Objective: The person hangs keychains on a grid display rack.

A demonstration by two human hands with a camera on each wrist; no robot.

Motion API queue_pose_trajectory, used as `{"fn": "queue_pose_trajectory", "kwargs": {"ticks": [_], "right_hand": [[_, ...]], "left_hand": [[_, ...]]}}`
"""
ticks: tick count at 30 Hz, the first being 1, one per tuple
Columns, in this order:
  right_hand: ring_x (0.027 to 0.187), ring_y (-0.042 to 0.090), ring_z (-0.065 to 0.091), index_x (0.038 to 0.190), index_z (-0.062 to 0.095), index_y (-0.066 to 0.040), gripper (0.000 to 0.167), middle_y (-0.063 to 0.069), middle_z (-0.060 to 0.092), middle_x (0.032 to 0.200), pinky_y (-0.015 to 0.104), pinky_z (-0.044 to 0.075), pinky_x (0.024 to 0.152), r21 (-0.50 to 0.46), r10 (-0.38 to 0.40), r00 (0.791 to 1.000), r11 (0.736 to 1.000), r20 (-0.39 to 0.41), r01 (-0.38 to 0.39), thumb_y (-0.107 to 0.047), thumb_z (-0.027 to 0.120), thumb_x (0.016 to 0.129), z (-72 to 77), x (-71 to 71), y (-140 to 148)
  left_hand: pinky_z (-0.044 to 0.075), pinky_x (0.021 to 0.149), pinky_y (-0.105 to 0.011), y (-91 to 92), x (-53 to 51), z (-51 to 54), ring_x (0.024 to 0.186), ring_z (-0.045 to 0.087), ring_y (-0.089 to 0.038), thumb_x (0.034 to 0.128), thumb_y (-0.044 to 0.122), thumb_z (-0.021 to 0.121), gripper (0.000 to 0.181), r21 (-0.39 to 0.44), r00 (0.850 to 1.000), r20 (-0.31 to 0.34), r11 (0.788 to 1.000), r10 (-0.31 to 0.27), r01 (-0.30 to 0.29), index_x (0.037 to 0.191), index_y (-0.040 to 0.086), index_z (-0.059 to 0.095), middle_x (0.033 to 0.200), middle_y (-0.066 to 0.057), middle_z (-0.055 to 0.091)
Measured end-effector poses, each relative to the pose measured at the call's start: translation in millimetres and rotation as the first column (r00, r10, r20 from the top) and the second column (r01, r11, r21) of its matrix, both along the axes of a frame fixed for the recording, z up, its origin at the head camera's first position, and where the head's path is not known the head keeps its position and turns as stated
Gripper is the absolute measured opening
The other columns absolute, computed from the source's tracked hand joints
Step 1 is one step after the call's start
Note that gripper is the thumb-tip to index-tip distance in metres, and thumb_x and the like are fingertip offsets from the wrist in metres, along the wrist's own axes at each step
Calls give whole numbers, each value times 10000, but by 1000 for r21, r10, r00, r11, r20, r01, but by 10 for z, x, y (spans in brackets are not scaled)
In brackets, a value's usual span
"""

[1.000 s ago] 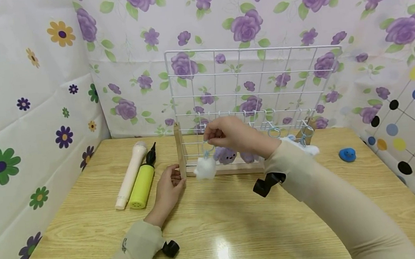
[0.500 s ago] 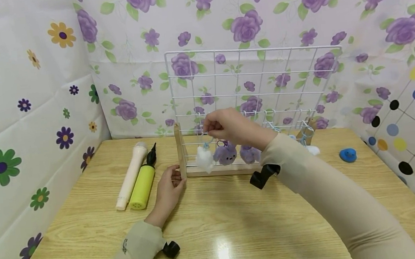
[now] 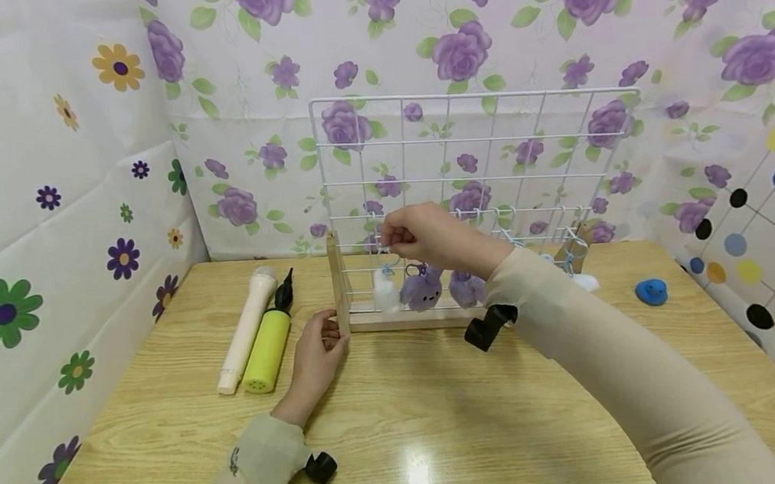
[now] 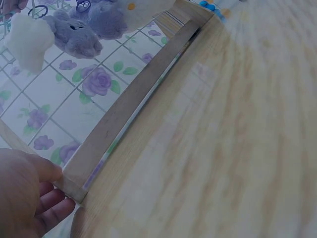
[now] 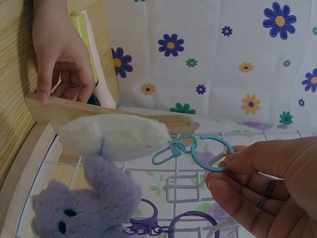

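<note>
A white plush keychain (image 3: pixel 386 290) hangs at the left end of the wire display rack (image 3: pixel 475 96). My right hand (image 3: pixel 432 236) pinches its light-blue ring (image 5: pixel 212 154) between thumb and fingers. A white hook tip (image 5: pixel 217 158) shows within the ring in the right wrist view; whether it bears the ring I cannot tell. Lower left, my left hand (image 3: pixel 317 348) grips the bottom corner of the rack's wooden side post (image 3: pixel 338 285). Beside the white plush hang two purple plush keychains (image 3: pixel 422 290), one with a purple ring (image 5: pixel 193 220).
A pale microphone-shaped tube (image 3: pixel 246 331) and a yellow-green pump (image 3: pixel 268 350) lie left of the rack. Light-blue rings (image 3: pixel 571 249) hang at its right end, partly behind my sleeve. A blue toy duck (image 3: pixel 652 292) sits on the table (image 3: pixel 403 417) at the right.
My right hand has risen slightly, bringing the white plush up and closer to the grid. The plush has turned edge-on. The left hand keeps its place.
</note>
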State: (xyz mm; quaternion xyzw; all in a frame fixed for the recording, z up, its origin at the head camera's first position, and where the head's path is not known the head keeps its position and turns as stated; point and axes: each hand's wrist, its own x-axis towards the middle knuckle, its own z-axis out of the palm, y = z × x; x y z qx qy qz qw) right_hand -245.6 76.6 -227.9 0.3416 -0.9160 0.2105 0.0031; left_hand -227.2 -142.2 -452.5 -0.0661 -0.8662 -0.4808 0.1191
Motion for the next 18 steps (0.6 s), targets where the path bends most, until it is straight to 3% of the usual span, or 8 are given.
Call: {"fn": "queue_pose_trajectory", "kwargs": {"ticks": [18], "right_hand": [[805,163,627,963,677,-77,128,66,698,926,284,537,744,57,-6,1000,998,-23,7,-33,559,936,-40,-46,-31]], "left_hand": [[552,793,-337,-4,-2,-5,952,627,-260,885,13,652,431,23,1000,3,1000,-8,8,1288,-15,500,1086,-175,602]]}}
